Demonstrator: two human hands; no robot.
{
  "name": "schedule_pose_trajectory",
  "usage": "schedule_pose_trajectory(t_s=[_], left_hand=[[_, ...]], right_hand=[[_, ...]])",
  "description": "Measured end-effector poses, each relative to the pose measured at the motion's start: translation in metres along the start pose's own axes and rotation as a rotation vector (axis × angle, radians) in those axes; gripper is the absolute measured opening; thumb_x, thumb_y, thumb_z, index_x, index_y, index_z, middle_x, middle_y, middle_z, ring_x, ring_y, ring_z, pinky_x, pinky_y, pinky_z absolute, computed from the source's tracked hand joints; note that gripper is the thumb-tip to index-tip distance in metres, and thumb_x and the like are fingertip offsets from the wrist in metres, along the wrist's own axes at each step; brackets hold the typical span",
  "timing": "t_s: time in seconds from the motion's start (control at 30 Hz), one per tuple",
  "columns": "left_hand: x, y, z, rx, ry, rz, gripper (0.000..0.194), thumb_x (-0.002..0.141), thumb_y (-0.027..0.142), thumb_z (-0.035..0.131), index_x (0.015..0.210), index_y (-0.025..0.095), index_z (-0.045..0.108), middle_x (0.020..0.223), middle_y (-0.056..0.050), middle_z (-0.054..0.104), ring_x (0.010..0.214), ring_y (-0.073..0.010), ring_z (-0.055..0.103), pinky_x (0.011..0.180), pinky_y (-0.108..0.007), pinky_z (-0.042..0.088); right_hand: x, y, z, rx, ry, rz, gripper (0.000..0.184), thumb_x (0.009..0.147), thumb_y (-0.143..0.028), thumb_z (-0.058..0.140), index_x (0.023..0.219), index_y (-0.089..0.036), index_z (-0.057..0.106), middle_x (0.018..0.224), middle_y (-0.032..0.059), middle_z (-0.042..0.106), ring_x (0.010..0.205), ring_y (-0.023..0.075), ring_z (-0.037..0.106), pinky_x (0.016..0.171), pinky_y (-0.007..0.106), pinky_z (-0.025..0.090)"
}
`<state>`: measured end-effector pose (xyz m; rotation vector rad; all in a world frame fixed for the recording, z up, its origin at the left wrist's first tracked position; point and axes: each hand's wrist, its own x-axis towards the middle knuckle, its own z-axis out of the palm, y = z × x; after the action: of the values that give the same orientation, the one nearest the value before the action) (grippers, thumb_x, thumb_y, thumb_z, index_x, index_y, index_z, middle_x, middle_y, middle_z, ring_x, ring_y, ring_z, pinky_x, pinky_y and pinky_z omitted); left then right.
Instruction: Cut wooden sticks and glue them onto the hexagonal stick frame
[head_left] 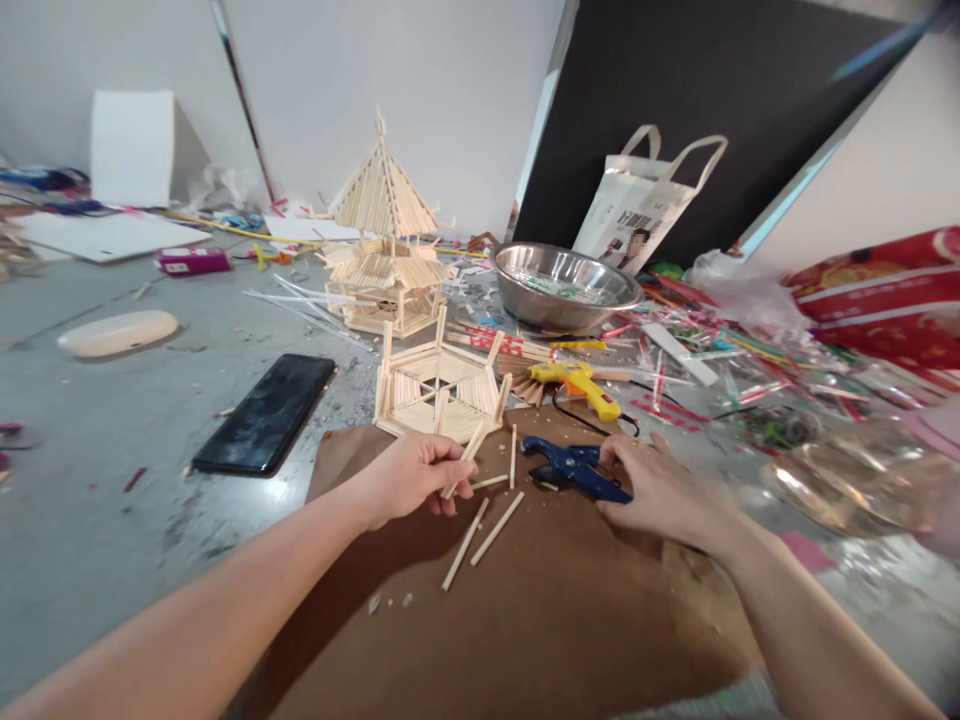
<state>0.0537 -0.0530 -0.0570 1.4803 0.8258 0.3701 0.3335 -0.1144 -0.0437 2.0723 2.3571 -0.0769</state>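
My left hand (429, 474) pinches a pale wooden stick (472, 445), held tilted above the brown sheet (570, 620). Several cut sticks (498, 528) lie loose on the sheet just beside it. My right hand (660, 485) has thumb and fingers around the handle end of a dark blue hand tool (574, 468). The tool rests on the sheet, its hooked jaws pointing left; its exact kind is unclear. Behind my left hand sits an octagonal stick base (405, 385) with short upright posts. Farther back stands a stick-built pavilion (386, 270) with a pointed roof.
A yellow glue gun (577, 385) lies behind the blue tool, near a steel bowl (566, 285). At left are a black phone (266, 415) and a white oval case (120, 333). Scraps and sticks clutter the right; a tote bag (637, 210) stands behind. Another person's hand (941, 500) shows at far right.
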Motion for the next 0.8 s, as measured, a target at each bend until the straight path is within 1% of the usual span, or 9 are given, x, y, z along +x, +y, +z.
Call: schedule_pose_trajectory(t_s=[0.1,0.17,0.27,0.37,0.5,0.6,0.7,0.8], left_hand=[[0.000,0.000,-0.001,0.044,0.041,0.025,0.025,0.073,0.035,0.044,0.071,0.012,0.053,0.064,-0.001,0.055,0.047,-0.0048,0.047,0.044,-0.016,0.036],[0.000,0.000,-0.002,0.062,0.060,0.034,0.025,0.074,0.035,0.043,0.072,0.012,0.053,0.063,0.000,0.054,0.047,-0.0046,0.046,0.044,-0.016,0.035],[0.000,-0.001,-0.003,0.079,0.072,0.059,0.025,0.075,0.034,0.042,0.067,0.012,0.052,0.060,0.001,0.052,0.048,-0.0049,0.046,0.046,-0.016,0.036],[0.000,-0.002,-0.001,0.100,0.077,0.098,0.025,0.075,0.034,0.041,0.065,0.013,0.051,0.059,0.001,0.051,0.050,-0.0058,0.046,0.048,-0.017,0.038],[0.001,-0.005,0.000,0.158,0.093,0.166,0.026,0.077,0.034,0.038,0.069,0.014,0.052,0.062,0.000,0.053,0.052,-0.0067,0.046,0.050,-0.018,0.038],[0.001,-0.008,-0.001,0.198,0.119,0.205,0.027,0.078,0.033,0.036,0.074,0.014,0.054,0.064,0.000,0.054,0.053,-0.0069,0.046,0.050,-0.019,0.038],[0.000,-0.009,-0.001,0.226,0.136,0.242,0.029,0.079,0.034,0.034,0.074,0.014,0.055,0.065,-0.001,0.054,0.053,-0.0074,0.047,0.051,-0.019,0.038],[0.000,-0.008,-0.001,0.295,0.151,0.273,0.032,0.079,0.034,0.033,0.069,0.013,0.055,0.063,-0.001,0.053,0.055,-0.0080,0.046,0.053,-0.020,0.038]], right_hand=[[-0.003,0.001,-0.003,0.017,0.050,0.045,0.052,0.054,-0.029,0.052,0.104,-0.018,0.042,0.097,0.0083,0.054,0.088,0.0237,0.051,0.076,0.035,0.037],[-0.005,0.004,-0.006,0.021,0.073,0.057,0.058,0.055,-0.027,0.050,0.111,-0.017,0.037,0.103,0.0097,0.052,0.091,0.0241,0.050,0.074,0.033,0.039],[-0.003,0.003,-0.009,0.010,0.178,0.077,0.054,0.059,-0.023,0.046,0.112,-0.018,0.036,0.102,0.0093,0.051,0.089,0.0237,0.050,0.073,0.034,0.039],[0.004,-0.009,-0.012,0.029,0.287,0.103,0.051,0.061,-0.020,0.044,0.111,-0.020,0.037,0.098,0.0082,0.053,0.084,0.0229,0.052,0.071,0.034,0.040],[0.018,-0.040,-0.011,0.161,0.297,-0.059,0.054,0.059,-0.013,0.042,0.112,-0.023,0.035,0.104,0.0057,0.051,0.089,0.0209,0.050,0.074,0.032,0.038],[0.026,-0.057,-0.005,0.237,0.301,-0.128,0.054,0.058,-0.012,0.043,0.110,-0.022,0.036,0.105,0.0067,0.049,0.093,0.0217,0.047,0.079,0.034,0.036],[0.030,-0.061,0.003,0.258,0.287,-0.163,0.053,0.057,-0.011,0.044,0.108,-0.020,0.037,0.104,0.0074,0.048,0.097,0.0221,0.043,0.082,0.035,0.034],[0.029,-0.060,0.007,0.254,0.290,-0.170,0.050,0.057,-0.012,0.044,0.106,-0.020,0.038,0.099,0.0074,0.049,0.095,0.0226,0.043,0.082,0.037,0.033]])
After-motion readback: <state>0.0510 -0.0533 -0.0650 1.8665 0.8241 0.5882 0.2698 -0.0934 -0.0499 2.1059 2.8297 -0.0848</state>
